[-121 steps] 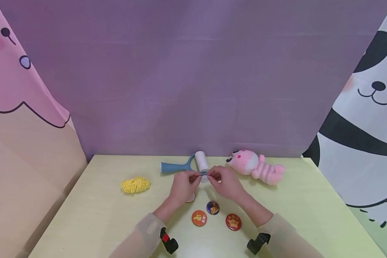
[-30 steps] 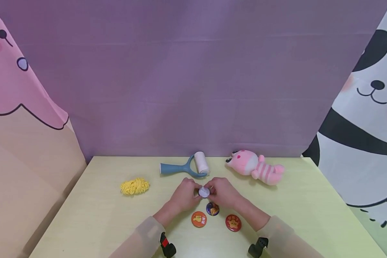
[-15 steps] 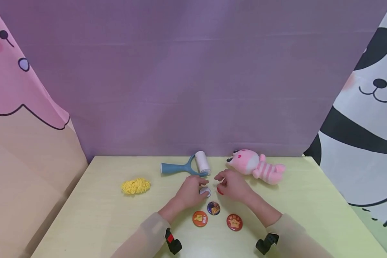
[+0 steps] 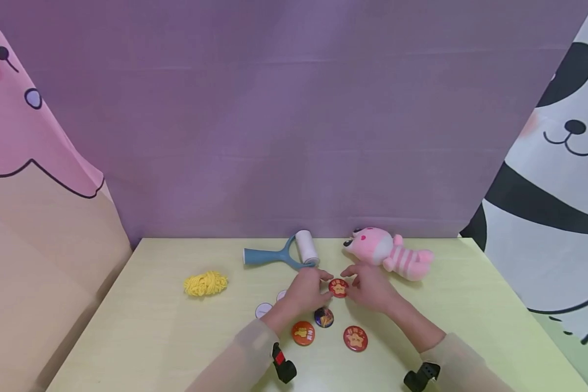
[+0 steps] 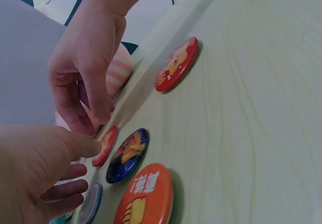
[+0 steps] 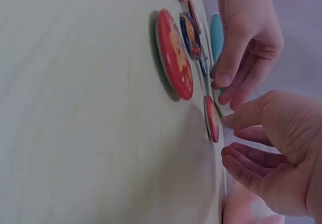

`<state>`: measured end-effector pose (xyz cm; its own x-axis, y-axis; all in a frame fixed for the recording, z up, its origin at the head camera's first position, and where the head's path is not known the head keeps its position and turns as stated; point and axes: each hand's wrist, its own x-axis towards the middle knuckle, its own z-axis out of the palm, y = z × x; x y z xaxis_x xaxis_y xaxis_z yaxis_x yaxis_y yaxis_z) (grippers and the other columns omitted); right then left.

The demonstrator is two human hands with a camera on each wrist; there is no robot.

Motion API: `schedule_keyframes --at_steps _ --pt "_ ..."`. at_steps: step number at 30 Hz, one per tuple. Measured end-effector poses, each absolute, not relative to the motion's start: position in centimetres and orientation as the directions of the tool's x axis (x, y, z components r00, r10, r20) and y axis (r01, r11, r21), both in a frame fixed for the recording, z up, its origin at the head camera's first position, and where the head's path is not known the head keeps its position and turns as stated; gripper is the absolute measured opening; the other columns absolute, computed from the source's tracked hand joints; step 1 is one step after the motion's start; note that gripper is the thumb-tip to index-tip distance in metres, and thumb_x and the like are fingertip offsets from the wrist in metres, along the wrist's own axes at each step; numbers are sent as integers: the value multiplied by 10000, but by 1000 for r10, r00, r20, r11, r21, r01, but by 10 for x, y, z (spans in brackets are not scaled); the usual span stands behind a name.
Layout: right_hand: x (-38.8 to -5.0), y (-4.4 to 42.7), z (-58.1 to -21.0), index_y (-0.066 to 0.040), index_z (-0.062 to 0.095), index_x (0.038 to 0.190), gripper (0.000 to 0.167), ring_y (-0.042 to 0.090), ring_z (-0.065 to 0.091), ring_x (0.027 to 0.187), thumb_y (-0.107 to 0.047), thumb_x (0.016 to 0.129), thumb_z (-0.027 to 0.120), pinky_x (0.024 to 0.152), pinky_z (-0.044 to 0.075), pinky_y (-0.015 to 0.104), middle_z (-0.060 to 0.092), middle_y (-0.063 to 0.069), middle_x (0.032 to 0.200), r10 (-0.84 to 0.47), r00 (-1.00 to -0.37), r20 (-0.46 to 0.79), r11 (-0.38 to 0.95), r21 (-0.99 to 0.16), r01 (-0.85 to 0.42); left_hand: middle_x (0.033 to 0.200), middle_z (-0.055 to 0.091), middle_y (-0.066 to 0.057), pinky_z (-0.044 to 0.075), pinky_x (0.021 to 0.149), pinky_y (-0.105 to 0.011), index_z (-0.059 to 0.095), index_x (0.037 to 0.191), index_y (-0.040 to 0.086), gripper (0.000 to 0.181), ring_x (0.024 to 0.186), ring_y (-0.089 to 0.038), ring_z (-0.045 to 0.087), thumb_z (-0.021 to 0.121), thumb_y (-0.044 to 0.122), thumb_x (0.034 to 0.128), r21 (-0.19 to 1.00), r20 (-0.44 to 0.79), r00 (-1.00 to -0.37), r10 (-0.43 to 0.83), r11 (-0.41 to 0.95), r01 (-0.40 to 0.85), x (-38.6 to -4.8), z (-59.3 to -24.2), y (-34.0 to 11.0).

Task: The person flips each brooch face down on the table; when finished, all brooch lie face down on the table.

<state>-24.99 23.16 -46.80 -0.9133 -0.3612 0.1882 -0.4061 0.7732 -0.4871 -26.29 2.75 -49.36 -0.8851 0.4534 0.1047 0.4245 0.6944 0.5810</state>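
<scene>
A small red badge (image 4: 338,288) lies face up on the table between the hands. My left hand (image 4: 306,294) is at its left; in the left wrist view that thumb overlaps the red badge (image 5: 104,146), and I cannot tell whether it presses on it. My right hand (image 4: 371,287) is at its right, fingers loosely bent around the edge; the right wrist view shows the right hand (image 6: 282,148) beside the red badge (image 6: 212,119). Nearer the front are a dark blue badge (image 4: 324,317), an orange badge (image 4: 303,333) and a larger red badge (image 4: 355,338).
Two pale badges, one of them a whitish disc (image 4: 263,310), lie left of the left hand. Behind are a blue-handled roller (image 4: 267,256) and a pink striped plush (image 4: 389,253). Yellow yarn (image 4: 206,283) lies at the left of the table (image 4: 127,337).
Both hands have moved right and left the pale badge that they held a second ago. The small red badge, earlier mostly hidden under the right hand, now shows between them. Two pale badges are uncovered.
</scene>
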Motion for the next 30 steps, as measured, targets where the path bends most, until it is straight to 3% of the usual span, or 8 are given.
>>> schedule_keyframes --at_steps 2,5,9,15,21,23,26,30 --pt "-250 233 -469 9 773 1094 272 140 676 722 10 822 768 621 546 250 775 134 943 -374 -908 190 764 -492 -418 1159 797 -45 536 739 -215 768 1285 75 386 855 -125 619 839 190 923 569 99 -885 455 704 426 -265 -495 30" --pt "-250 234 -471 -5 780 1071 271 170 690 726 3 800 794 636 550 251 782 111 917 -389 -899 203 763 -476 -438 1154 800 -38 540 770 -221 770 1281 79 398 846 -108 594 855 194 909 537 94 -886 455 726 429 -267 -496 32" --pt "-250 235 -475 -36 800 1024 240 169 664 723 -6 787 823 649 525 235 781 58 885 -412 -885 218 763 -449 -465 1194 801 -20 581 939 -247 775 1278 106 385 964 -96 654 854 200 914 501 77 -890 450 754 425 -266 -494 35" --pt "-249 238 -479 -46 815 1010 215 125 633 731 -2 801 835 665 527 228 788 30 890 -423 -879 219 745 -468 -475 1177 802 -8 584 1002 -294 796 1243 122 314 1034 -134 670 830 187 938 492 50 -891 450 766 414 -264 -492 40" --pt "-249 239 -483 -17 815 1006 196 162 709 748 -8 812 845 689 595 253 802 70 895 -437 -866 245 727 -471 -500 1139 809 -31 592 956 -258 816 1182 93 251 985 -126 685 818 172 944 478 72 -895 440 772 418 -264 -494 41" --pt "-248 239 -484 -9 813 1004 183 184 726 754 2 822 828 694 611 273 804 86 898 -428 -865 262 717 -485 -501 1149 804 -46 591 890 -232 812 1193 81 254 954 -126 677 806 159 952 507 80 -896 436 757 413 -263 -494 39" --pt "-247 241 -484 -13 811 1021 173 197 752 781 12 850 800 723 640 310 810 93 928 -405 -872 273 690 -534 -488 1166 791 -64 560 746 -217 799 1230 77 265 886 -129 645 773 144 975 586 82 -905 418 714 383 -262 -490 35" --pt "-246 246 -481 -40 803 1075 168 177 761 833 -31 907 797 775 647 294 809 74 982 -363 -900 241 641 -637 -428 1147 797 -28 550 745 -218 808 1235 131 251 923 -134 668 760 184 994 646 125 -910 396 664 377 -259 -481 28"
